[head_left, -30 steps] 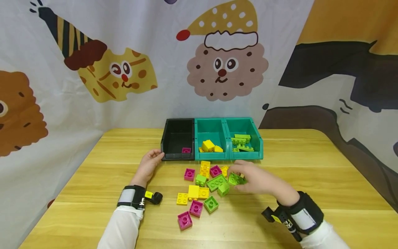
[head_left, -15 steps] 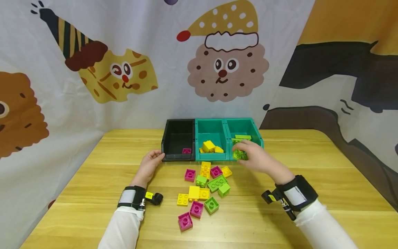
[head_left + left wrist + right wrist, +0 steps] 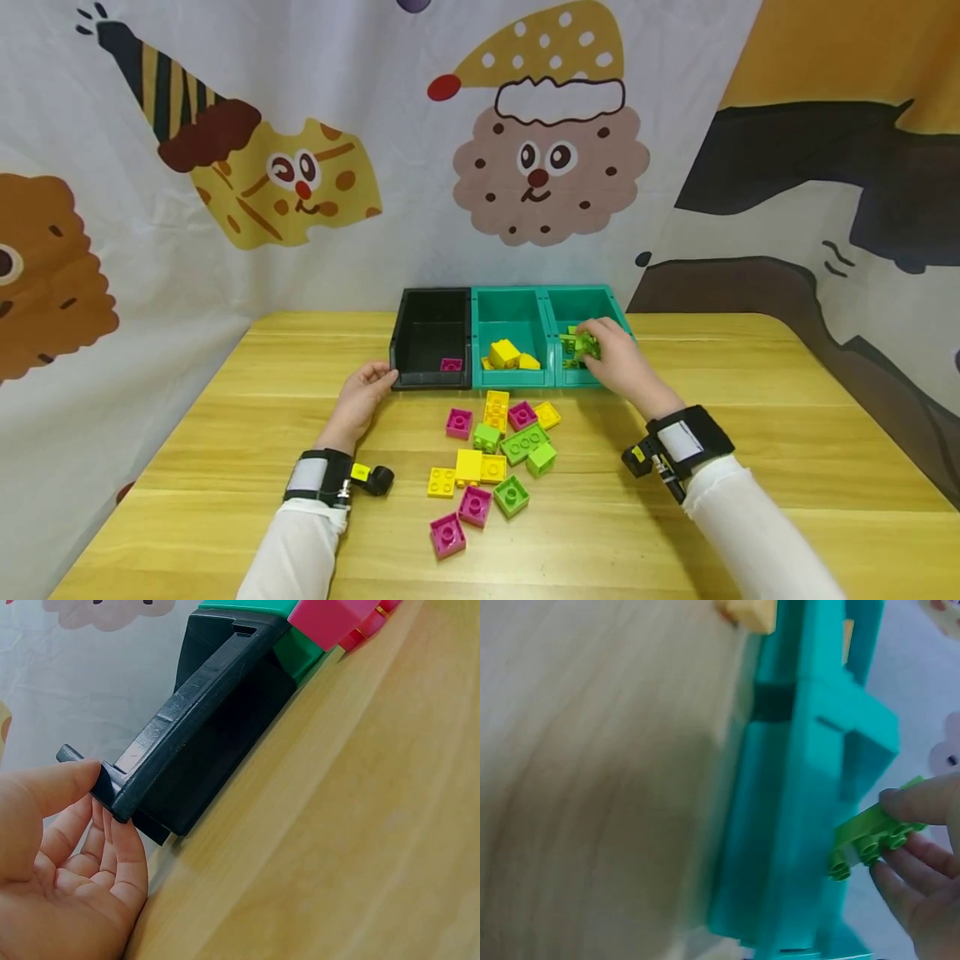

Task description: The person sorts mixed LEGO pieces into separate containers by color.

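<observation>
My right hand (image 3: pixel 621 360) is inside the opening of the right teal bin (image 3: pixel 572 379). Its thumb and fingertips pinch a green toy building block (image 3: pixel 866 834), studs showing in the right wrist view. Other green blocks lie in that bin, partly hidden by the hand. On the other side, my left hand (image 3: pixel 357 407) grips the front left corner of the black bin (image 3: pixel 166 724), thumb on the rim and fingers beneath it. One magenta block (image 3: pixel 452 365) sits in the black bin.
The middle teal bin (image 3: pixel 512 379) holds several yellow blocks (image 3: pixel 504 354). In front of the bins, yellow, green and magenta blocks lie scattered, among them a long green block (image 3: pixel 525 443) and a magenta block (image 3: pixel 447 535). A printed curtain (image 3: pixel 420 250) hangs behind the table.
My right hand has carried the green block from the pile on the table up and back into the right teal bin. The left hand has stayed at the black bin's corner.
</observation>
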The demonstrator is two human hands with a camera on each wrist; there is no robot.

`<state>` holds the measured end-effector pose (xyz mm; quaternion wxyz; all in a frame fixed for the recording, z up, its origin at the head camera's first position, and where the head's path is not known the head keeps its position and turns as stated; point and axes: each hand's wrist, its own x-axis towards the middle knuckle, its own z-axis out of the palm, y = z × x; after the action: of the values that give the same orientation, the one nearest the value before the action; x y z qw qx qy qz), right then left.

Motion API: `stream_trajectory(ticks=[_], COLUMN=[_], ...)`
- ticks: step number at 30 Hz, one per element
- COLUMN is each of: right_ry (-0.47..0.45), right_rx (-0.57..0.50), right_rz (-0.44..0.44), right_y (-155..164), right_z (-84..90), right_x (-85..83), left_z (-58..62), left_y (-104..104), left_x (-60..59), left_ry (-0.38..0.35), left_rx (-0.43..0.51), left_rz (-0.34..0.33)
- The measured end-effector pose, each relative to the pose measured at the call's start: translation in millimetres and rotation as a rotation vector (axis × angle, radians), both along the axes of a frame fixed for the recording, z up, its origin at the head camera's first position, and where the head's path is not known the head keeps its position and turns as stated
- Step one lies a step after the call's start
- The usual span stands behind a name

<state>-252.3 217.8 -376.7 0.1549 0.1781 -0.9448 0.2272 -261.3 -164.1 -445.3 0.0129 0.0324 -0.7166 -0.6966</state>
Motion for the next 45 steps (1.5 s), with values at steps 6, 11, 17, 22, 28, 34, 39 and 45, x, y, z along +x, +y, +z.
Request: stream_trajectory(ticks=[6,11,17,22,28,34,39,45], right_ry=[0.013,-0.038,-0.075,-0.093,-0.174,-0.26,-0.303,-0.228], right_rx=[0.009,0.033,0.045,0.058,0.099,0.146,0.176,0.065], right_rz=[-0.06,-0.071,-0.07,-0.055,-0.035,0.006,0.027,0.0], right_y=[4,3,4,4,3,3,4,8], right_z=[-11.0,-15.2,-19.6,-22.6,-26.0,-25.3,-25.8,-25.1], right_x=[-8.4,-12.5,-16.3,-18.8,-19.9,-17.7,-17.8,-14.7], left_z=[-0.3,-0.1,-0.5,-0.7,-0.6,-0.1,-0.6,-0.4], left_y=[1,0,-1,0,0,1,0,0], left_x=[-0.5,-0.7,-0.8,-1.0,-0.9,-0.8,-1.2,-1.6], left_ry=[0.004,0.005,0.007,0.001,0.0,0.006,0.006,-0.001], left_rx=[-0.011,-0.003,-0.004,-0.002,-0.003,0.02,0.022,0.012], left_rz=[-0.001,0.002,0.003,0.004,0.001,0.002,0.002,0.0])
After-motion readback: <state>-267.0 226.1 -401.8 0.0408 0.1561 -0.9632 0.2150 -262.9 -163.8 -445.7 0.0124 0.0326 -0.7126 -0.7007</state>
